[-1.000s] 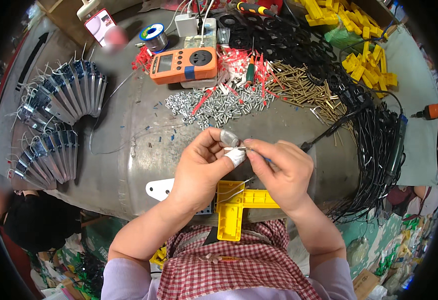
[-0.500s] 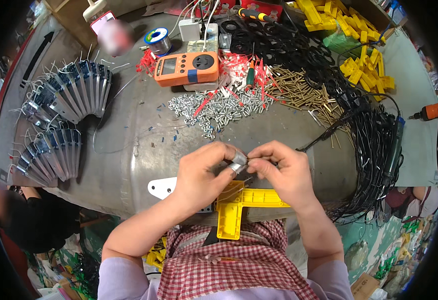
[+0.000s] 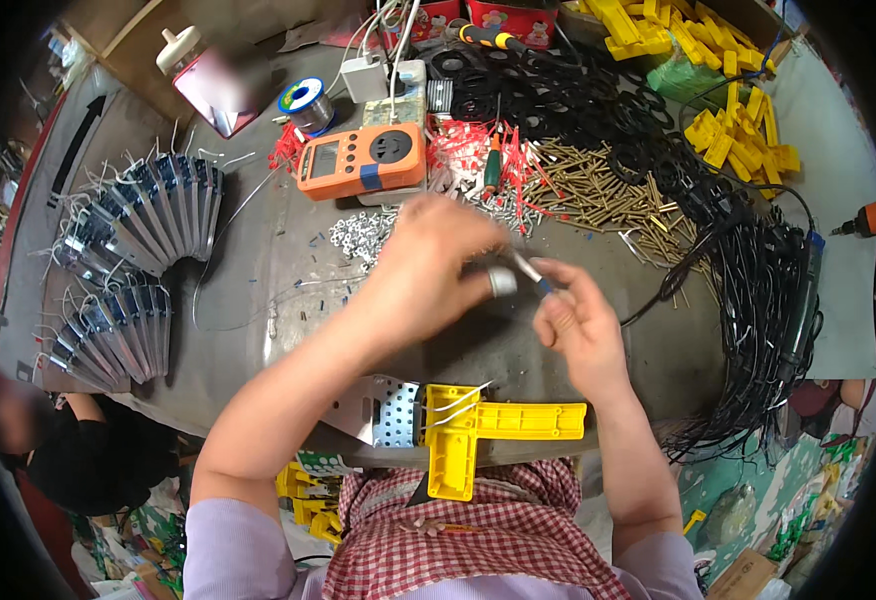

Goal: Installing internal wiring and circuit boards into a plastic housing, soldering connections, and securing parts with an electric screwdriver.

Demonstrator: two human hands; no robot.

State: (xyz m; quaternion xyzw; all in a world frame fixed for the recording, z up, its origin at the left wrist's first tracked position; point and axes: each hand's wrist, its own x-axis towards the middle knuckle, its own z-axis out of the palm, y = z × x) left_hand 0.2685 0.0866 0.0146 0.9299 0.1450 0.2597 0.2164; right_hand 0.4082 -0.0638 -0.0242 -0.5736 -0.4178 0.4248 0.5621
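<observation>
My left hand is smeared by motion above the bench, over the pile of bolts; its fingers cannot be made out. Silver tape wraps one of its digits. Close to it, my right hand pinches a thin small piece, dark blue with a pale end, whose kind I cannot tell. A black cable runs from behind that hand to the right. Nearer me lies a yellow plastic handle shell, open side up, with pale wires across it. A perforated metal plate adjoins its left side.
An orange multimeter, solder spool and green-handled screwdriver lie toward the back. Small bolts and nuts and brass rods are heaped midway. Black cables fill the right; metal blades stand fanned left.
My left hand has moved up and forward, off the fingertip grip it shared with my right hand. My right hand has turned slightly more open-palmed. The handle shell and perforated plate show more fully.
</observation>
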